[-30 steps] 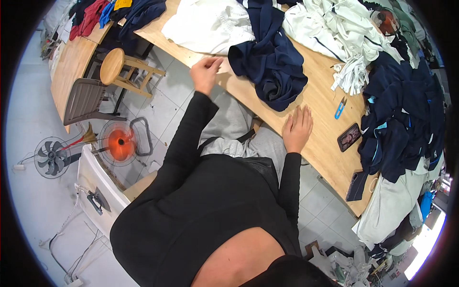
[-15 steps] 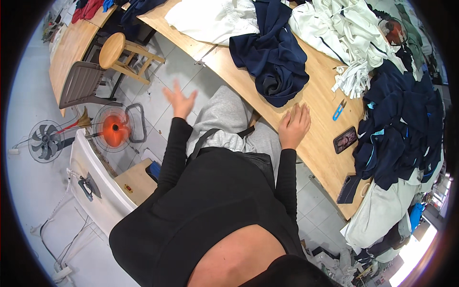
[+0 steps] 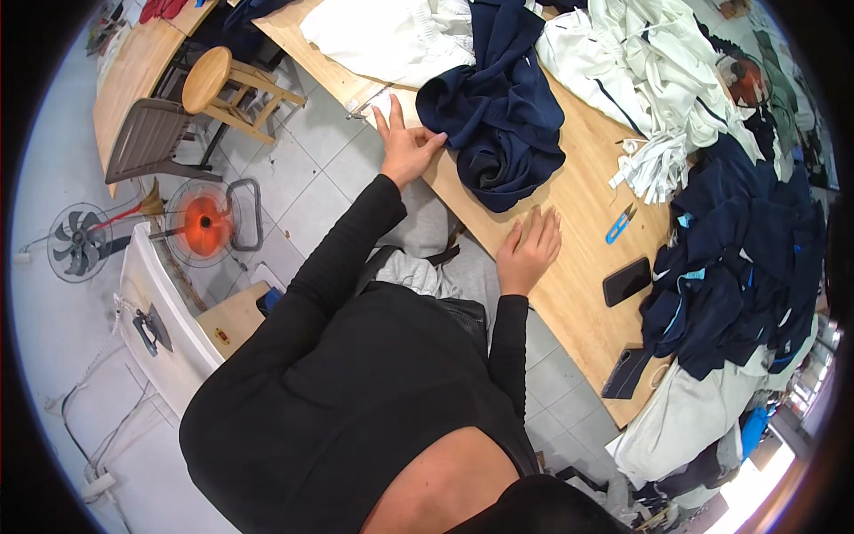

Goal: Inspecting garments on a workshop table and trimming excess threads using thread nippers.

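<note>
A bunched navy garment [image 3: 511, 116] lies across the wooden table [image 3: 569, 307] before me. My left hand [image 3: 409, 149] reaches over the table's near edge, fingers spread; its thumb tip is at the garment's left side, and I cannot tell if it touches the cloth. Palm down on the tabletop, just below the garment, rests my right hand [image 3: 529, 254], holding nothing. To its right are blue-handled thread snips [image 3: 620, 224] and a phone [image 3: 627, 282] with a dark screen. A white garment with a gathered waistband [image 3: 391, 40] lies beyond my left hand.
White garments [image 3: 623, 71] and white strips [image 3: 656, 169] cover the far right, beside a navy clothing heap [image 3: 738, 267]. A dark fabric piece [image 3: 628, 374] lies near the table's end. Leftward stand a stool [image 3: 206, 78], a chair [image 3: 147, 142], an orange fan [image 3: 205, 222] and an iron [image 3: 151, 331].
My left hand has moved from the air above the floor, rightward and up, to the navy garment's left side. The right hand remains on the table. The phone's lit screen has gone dark.
</note>
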The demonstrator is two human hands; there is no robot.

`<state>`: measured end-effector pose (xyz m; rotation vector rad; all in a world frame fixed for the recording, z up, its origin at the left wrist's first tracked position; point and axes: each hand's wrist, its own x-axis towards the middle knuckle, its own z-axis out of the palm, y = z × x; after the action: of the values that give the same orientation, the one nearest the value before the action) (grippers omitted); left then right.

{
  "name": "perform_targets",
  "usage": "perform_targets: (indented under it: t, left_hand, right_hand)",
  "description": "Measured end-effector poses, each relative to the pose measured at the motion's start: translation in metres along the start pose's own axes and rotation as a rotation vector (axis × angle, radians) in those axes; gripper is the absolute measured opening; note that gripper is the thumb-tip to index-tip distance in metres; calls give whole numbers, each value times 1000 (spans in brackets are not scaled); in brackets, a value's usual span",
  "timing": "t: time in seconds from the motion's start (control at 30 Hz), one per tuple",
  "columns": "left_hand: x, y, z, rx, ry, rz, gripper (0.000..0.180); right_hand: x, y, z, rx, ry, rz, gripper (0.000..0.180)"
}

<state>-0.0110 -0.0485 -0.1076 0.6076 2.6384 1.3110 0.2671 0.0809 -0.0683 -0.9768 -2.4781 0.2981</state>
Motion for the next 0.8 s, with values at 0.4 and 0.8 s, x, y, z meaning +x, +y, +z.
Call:
perform_targets:
  t: [0.4,0.8]
  left_hand:
    - [-6,-3,-47,-554,-269,-14,15]
    - [-2,-12,-41,-1160,-347,-96,15]
  right_hand:
    - [-3,7,4,16,-88,-29,51]
    - [-2,-5,8,-56,-66,-2,50]
